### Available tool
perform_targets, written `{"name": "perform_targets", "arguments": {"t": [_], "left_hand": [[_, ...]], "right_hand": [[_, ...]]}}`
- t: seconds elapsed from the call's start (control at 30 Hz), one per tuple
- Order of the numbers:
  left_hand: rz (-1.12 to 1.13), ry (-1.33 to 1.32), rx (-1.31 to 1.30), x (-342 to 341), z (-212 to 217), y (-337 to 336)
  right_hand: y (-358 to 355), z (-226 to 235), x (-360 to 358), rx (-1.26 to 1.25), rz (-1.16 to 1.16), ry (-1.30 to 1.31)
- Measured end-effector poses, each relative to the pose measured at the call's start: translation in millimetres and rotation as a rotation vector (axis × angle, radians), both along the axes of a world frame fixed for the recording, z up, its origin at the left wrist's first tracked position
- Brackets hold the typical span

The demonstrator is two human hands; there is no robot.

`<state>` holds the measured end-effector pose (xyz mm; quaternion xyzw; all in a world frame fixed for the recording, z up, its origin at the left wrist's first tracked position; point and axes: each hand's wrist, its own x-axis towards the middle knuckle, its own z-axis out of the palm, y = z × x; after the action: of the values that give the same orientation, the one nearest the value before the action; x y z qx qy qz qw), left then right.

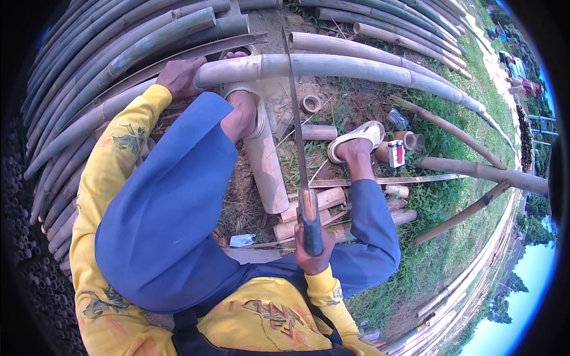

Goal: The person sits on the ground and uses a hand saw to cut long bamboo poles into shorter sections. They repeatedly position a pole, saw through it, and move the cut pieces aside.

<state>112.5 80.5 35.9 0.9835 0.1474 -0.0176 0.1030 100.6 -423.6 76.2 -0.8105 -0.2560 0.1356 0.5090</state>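
Note:
A long pale bamboo pole (pixel 356 69) runs across in front of me, passing over my left foot in its cream clog (pixel 260 113). My left hand (pixel 181 78) is closed around the pole, left of that foot. In my right hand (pixel 314 254) is the dark handle of a handsaw (pixel 298 133), its long blade pointing away from me. The blade crosses the pole a little right of the clog; whether its teeth have cut in, I cannot tell. A thick bamboo length (pixel 265 169) lies below the pole, between my feet.
Stacked bamboo poles (pixel 119 59) fill the left side. Bamboo offcuts (pixel 319 132), a bamboo ring (pixel 311 104) and split pieces (pixel 320 204) lie around my right clog (pixel 362 137). Beside it is a red-and-white packet (pixel 396 153). Crossed poles (pixel 475 169) stand on the right.

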Motion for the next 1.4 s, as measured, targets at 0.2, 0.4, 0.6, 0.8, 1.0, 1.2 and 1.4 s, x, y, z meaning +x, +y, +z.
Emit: {"name": "perform_targets", "arguments": {"t": [0.2, 0.4, 0.6, 0.8, 1.0, 1.2, 1.4], "left_hand": [[-0.029, -0.032, 0.031, -1.9, -6.3, 3.1], [0.015, 0.084, 0.021, 11.5, 7.6, 1.3], [-0.014, -0.035, 0.062, -1.5, -0.8, -0.8], [-0.024, -0.042, 0.066, 6.8, 3.7, 1.3], [-0.028, -0.018, 0.013, -2.8, -2.5, 6.5], [-0.036, -0.06, 0.024, 0.6, -0.6, 1.2], [-0.02, -0.043, 0.02, 16.2, -1.0, -2.1]], "right_hand": [[54.3, 49.2, 57.6, 0.022, 0.031, -0.097], [118.0, 2.8, 111.5, 0.033, 0.089, 0.066], [-14.6, 35.7, -6.5, -0.116, 0.036, -0.014], [134.2, 40.8, 121.8, 0.085, 0.083, -0.014], [68.5, -1.5, 61.0, 0.081, 0.037, 0.052], [16.3, 48.9, 16.4, -0.041, -0.023, -0.021], [140.3, 32.9, 131.9, 0.045, 0.056, 0.01]]}}
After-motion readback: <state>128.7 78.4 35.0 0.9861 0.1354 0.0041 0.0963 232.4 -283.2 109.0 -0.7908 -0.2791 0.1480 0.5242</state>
